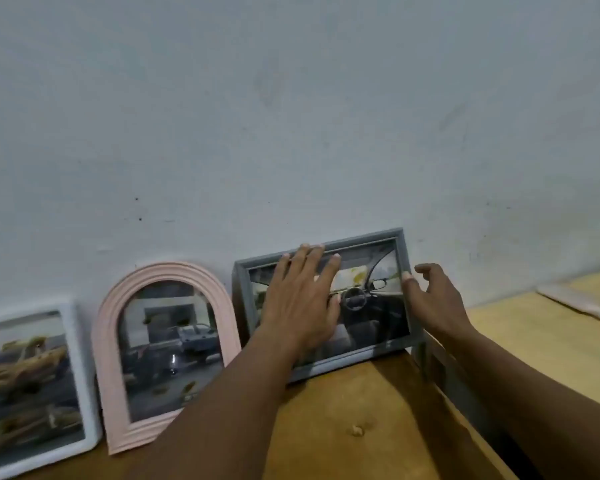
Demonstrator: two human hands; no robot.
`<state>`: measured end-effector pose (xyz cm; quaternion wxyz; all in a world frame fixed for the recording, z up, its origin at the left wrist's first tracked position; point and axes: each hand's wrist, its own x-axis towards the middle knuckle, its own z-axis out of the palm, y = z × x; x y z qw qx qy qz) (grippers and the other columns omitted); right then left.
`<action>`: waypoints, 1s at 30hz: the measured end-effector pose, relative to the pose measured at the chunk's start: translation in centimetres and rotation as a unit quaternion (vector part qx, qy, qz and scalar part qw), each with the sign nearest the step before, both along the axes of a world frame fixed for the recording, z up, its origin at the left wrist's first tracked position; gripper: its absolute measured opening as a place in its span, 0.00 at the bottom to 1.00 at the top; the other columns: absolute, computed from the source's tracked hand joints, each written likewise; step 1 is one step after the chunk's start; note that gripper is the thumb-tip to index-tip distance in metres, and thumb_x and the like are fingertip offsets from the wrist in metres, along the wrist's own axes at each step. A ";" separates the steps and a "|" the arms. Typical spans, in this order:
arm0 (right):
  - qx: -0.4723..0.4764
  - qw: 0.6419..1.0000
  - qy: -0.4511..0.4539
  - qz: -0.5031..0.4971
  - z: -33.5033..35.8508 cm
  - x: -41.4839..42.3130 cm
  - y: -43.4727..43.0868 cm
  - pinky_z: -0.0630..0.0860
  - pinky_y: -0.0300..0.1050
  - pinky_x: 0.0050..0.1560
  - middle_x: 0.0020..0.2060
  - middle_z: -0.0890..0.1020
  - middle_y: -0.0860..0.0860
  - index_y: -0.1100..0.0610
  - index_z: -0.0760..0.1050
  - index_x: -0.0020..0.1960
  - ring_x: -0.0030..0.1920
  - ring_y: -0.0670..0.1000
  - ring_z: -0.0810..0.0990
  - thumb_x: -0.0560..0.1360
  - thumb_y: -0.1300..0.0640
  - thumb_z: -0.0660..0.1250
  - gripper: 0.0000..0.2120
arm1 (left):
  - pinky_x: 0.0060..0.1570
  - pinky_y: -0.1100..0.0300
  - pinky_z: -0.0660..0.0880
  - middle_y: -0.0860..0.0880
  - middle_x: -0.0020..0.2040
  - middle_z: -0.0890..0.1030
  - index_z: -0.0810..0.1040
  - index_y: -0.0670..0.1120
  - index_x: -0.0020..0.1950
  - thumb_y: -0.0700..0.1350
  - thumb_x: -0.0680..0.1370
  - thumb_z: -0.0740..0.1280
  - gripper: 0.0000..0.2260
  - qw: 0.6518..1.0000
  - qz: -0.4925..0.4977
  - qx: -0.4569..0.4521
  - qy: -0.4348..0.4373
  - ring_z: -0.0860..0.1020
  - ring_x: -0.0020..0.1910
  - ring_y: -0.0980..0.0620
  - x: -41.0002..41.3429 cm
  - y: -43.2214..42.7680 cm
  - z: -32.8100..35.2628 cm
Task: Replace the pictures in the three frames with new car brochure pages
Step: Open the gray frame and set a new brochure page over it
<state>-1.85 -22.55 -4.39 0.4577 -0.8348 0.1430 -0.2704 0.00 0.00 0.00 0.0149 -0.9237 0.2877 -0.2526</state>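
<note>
Pale wall behind, wooden tabletop below w/ three frames leaning on the wall: white frame far left, pink arched frame next to it, grey frame to the right, each w/ a car pic inside. Left hand lies flat on the grey frame's glass, fingers spread apart, tips at the top edge; right hand is at the frame's right side, thumb touching the edge, other fingers loosely curled & apart, not clamped. Another flat piece lies on the next table, far right, too blurry to tell.
</note>
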 end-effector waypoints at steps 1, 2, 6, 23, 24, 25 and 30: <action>0.034 0.999 0.007 -0.002 -0.5 0.8 -0.3 0.76 0.50 0.55 0.66 0.74 0.57 0.54 0.66 0.71 0.63 0.58 0.75 0.82 0.44 0.58 0.21 | 0.79 0.43 0.47 0.47 0.83 0.55 0.52 0.54 0.83 0.58 0.83 0.54 0.29 1.000 0.005 0.003 -0.007 0.49 0.82 0.45 0.8 -0.3 -0.2; 0.074 0.997 0.026 0.006 -0.9 1.4 -0.6 0.76 0.51 0.54 0.63 0.76 0.57 0.54 0.68 0.69 0.60 0.57 0.76 0.83 0.44 0.56 0.20 | 0.79 0.43 0.47 0.47 0.83 0.56 0.52 0.53 0.83 0.59 0.83 0.53 0.29 1.000 0.010 -0.004 -0.017 0.51 0.82 0.45 1.4 -0.6 -0.3; 0.132 0.990 0.026 0.036 -2.6 2.2 -1.0 0.79 0.51 0.49 0.49 0.80 0.55 0.55 0.75 0.56 0.51 0.56 0.79 0.83 0.45 0.55 0.16 | 0.78 0.42 0.51 0.48 0.80 0.61 0.56 0.52 0.82 0.60 0.81 0.53 0.29 0.999 0.001 -0.018 -0.047 0.57 0.80 0.44 2.1 -1.0 -0.9; -0.095 0.989 0.072 0.091 18.2 -19.5 3.1 0.76 0.48 0.40 0.42 0.81 0.59 0.62 0.79 0.46 0.40 0.56 0.80 0.78 0.43 0.67 0.20 | 0.76 0.48 0.61 0.48 0.81 0.62 0.56 0.53 0.83 0.55 0.86 0.54 0.25 0.946 -0.098 -0.240 0.194 0.63 0.78 0.46 -16.9 -0.4 10.7; -0.107 0.987 0.083 0.092 19.1 -20.2 4.6 0.77 0.48 0.41 0.42 0.82 0.59 0.62 0.80 0.46 0.40 0.55 0.80 0.77 0.43 0.68 0.20 | 0.75 0.49 0.62 0.48 0.81 0.64 0.58 0.54 0.82 0.54 0.86 0.54 0.24 0.934 -0.106 -0.273 0.205 0.64 0.78 0.46 -18.1 0.0 11.5; -0.114 0.985 0.094 0.094 19.8 -20.7 5.9 0.79 0.50 0.43 0.42 0.82 0.58 0.62 0.79 0.47 0.41 0.55 0.81 0.77 0.43 0.68 0.20 | 0.74 0.51 0.62 0.48 0.80 0.65 0.59 0.54 0.82 0.53 0.86 0.53 0.23 0.923 -0.107 -0.299 0.217 0.66 0.77 0.46 -19.2 0.6 12.2; -0.049 0.976 0.149 0.150 21.4 -22.5 13.0 0.79 0.45 0.31 0.42 0.82 0.60 0.65 0.76 0.49 0.37 0.57 0.83 0.78 0.48 0.67 0.17 | 0.77 0.49 0.61 0.52 0.78 0.68 0.68 0.54 0.78 0.54 0.84 0.53 0.22 0.876 -0.083 -0.391 0.269 0.66 0.76 0.48 -22.2 4.9 13.7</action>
